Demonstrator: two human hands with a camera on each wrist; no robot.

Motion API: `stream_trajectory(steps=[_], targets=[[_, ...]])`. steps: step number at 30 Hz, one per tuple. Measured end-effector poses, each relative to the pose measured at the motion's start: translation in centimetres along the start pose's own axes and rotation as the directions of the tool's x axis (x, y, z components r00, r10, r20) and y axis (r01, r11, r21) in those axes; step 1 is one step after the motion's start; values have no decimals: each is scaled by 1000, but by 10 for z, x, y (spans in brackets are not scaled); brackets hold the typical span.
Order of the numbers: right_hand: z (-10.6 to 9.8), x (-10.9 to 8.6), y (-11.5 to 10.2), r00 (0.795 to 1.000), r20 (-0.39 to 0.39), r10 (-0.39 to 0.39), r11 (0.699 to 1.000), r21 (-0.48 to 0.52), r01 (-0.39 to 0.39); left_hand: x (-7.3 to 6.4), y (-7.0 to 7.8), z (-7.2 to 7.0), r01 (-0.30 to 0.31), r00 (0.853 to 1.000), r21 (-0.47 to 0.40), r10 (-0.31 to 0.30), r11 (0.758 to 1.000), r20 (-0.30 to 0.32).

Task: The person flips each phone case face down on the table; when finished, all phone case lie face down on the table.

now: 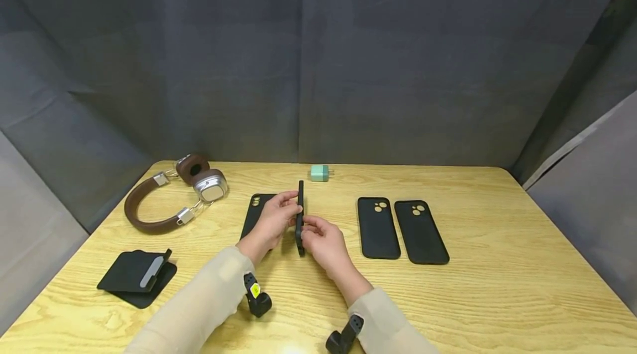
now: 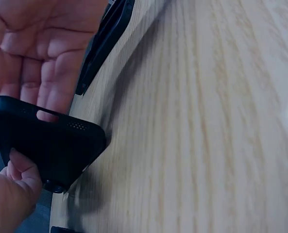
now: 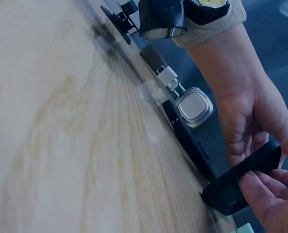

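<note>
A black phone case stands on edge, upright between my two hands. My left hand holds it from the left, thumb on its edge and fingers along its side. From the right, the thumb and fingers of my right hand grip its nearer part. In the left wrist view, a charging-port cutout and small speaker holes show on the end of the case, with skin visible through the cutout. Behind my left hand lies another black phone case, partly hidden by that hand.
Two black phone cases lie side by side on the right. Brown headphones rest at the back left. A folded black stand sits at the front left. Near the table's back edge is a green charger plug.
</note>
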State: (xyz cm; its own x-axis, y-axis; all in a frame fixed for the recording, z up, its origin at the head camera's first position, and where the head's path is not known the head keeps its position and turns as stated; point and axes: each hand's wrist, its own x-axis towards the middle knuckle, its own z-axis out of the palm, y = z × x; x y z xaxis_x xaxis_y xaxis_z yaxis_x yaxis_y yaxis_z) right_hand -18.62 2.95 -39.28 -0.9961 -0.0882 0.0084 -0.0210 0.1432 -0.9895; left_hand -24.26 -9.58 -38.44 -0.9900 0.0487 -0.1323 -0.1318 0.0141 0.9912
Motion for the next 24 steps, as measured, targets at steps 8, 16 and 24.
stream_trajectory(steps=[8,16,24], targets=[[2,-4,-5,998,-28,-60,996,-73,58,0,-2,3,-15,1000,16,15,1000,5],[2,-1,-6,996,-70,-52,994,-98,45,-3,-3,7,-21,999,19,22,1000,-23],[1,0,-8,992,-121,-35,994,-110,22,-6,-7,5,-39,999,-1,39,999,-15]])
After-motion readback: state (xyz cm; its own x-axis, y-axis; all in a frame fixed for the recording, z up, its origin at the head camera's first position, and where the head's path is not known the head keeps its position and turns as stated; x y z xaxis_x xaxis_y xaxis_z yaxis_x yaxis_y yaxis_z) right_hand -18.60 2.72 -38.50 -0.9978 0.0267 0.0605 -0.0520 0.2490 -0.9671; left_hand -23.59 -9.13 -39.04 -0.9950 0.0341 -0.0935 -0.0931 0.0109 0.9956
